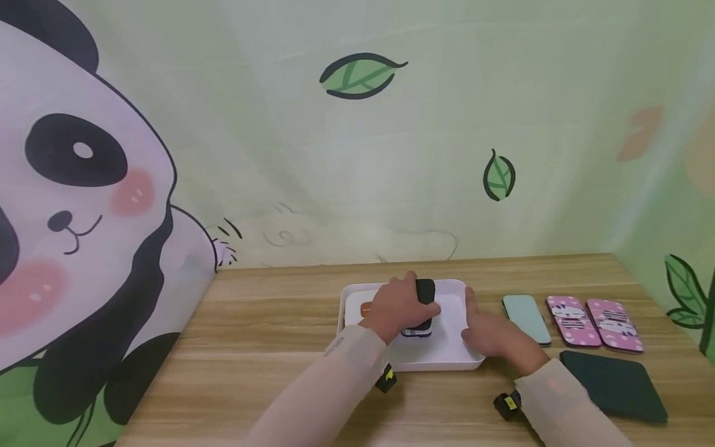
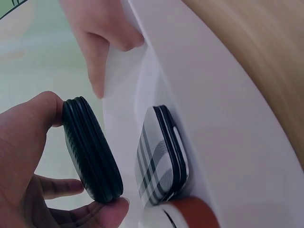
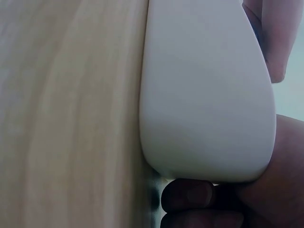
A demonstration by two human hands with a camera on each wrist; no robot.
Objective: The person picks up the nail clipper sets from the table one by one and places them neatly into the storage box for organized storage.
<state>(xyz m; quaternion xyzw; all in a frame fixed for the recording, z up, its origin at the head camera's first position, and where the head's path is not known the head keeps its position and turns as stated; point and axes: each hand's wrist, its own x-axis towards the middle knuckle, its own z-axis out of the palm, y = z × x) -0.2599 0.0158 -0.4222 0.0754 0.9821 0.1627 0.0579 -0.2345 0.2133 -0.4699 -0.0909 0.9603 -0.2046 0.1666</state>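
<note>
My left hand (image 1: 395,307) holds a small black case (image 2: 90,147) with rounded corners and ridged edges between thumb and fingers. It is tilted above the white tray (image 1: 441,365). A plaid case (image 2: 156,156) with black edges lies in the tray below it, apart from the black one in the left wrist view. At the tray's left end is a white item (image 1: 352,304) with an orange-brown patch, partly hidden by my left hand. My right hand (image 1: 497,332) grips the tray's right end, thumb at the rim and fingers curled against the outer wall.
Right of the tray lie a pale mint case (image 1: 527,318) and two pink patterned cases, a left one (image 1: 573,320) and a right one (image 1: 616,325). A dark green flat piece (image 1: 614,385) lies nearer on the wooden table (image 1: 268,347). A printed curtain (image 1: 268,155) stands behind.
</note>
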